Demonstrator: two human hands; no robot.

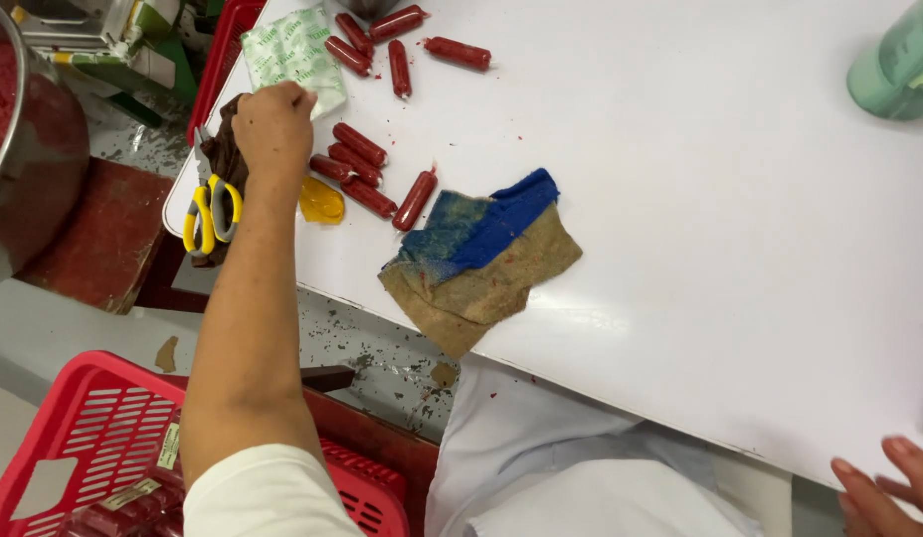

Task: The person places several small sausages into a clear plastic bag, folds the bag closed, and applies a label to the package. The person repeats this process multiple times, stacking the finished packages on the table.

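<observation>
At the table's far left corner, the left hand (273, 124) closes its fingers on a green-printed packet (294, 48), just beside yellow-handled scissors (211, 211) that overhang the edge and could be knocked off by the forearm. Red sausages (360, 167) lie loose nearby and might roll. The right hand (884, 487) rests open-fingered at the white table (700, 229); a stained cloth (481, 254) lies near the front edge, with a red basket (74, 438) and speckled floor below.

The person wears a white top with a short sleeve (268, 492) that ends above the elbow, leaving the whole left forearm bare. A white apron (541, 447), smooth with a few soft folds and small red specks, covers the front of the body. The left hand (273, 124) and right hand (894, 487) are bare, without gloves, rings or a watch.
</observation>
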